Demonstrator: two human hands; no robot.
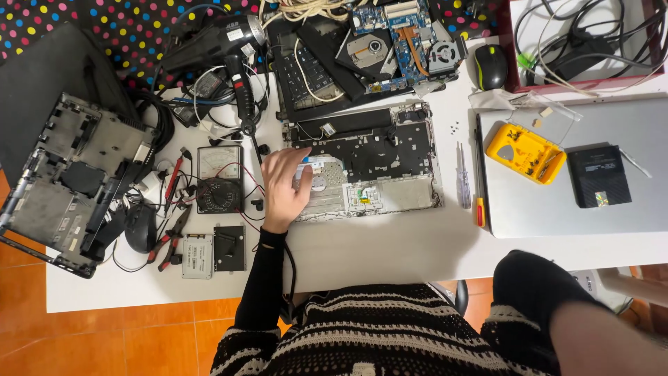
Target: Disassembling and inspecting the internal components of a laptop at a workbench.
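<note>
My left hand (285, 184) lies on the left part of an opened silver laptop chassis (396, 191) in the middle of the white table (390, 251). Its fingertips touch a small blue-and-white strip beside a round coin cell inside the chassis. Nothing is gripped in the hand. My right arm in a black sleeve (536, 292) comes in at the bottom right, and its hand lies outside the picture. A slim screwdriver (461, 174) lies just right of the chassis.
An analog multimeter (219, 177), red pliers (170, 237) and a flat drive (197, 255) lie left of my hand. A second stripped laptop base (69, 181) is far left. Behind are a black blower (216, 42) and a circuit board (396, 35). A yellow screw tray (525, 153) sits on a silver lid (626, 202).
</note>
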